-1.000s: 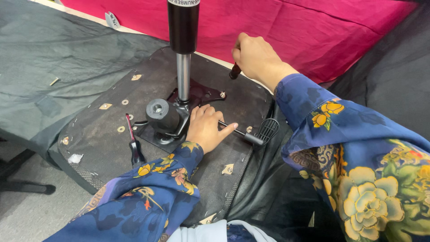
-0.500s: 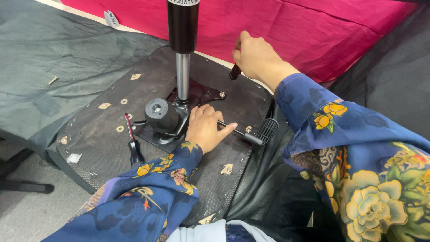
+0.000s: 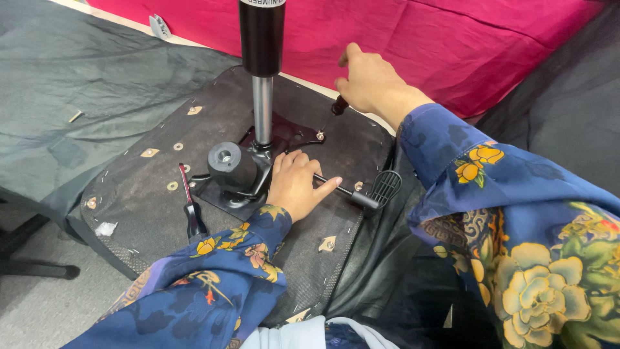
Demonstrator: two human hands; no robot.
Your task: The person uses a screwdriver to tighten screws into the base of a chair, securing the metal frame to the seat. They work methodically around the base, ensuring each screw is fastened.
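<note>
- left hand (image 3: 295, 184) lies flat, fingers spread, on black chair mechanism (image 3: 242, 171) and its lever (image 3: 361, 194)
- spare screwdriver (image 3: 190, 210) lies on upturned seat base (image 3: 129, 194)
- right hand (image 3: 368, 81) fingers closed around dark tool handle (image 3: 338, 105) over a screw

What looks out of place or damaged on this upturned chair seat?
Little stands out. A scrap of white debris lies at the near left corner of the seat underside, and a red-shafted screwdriver lies loose on it, left of the left hand. No damage shows.
</note>
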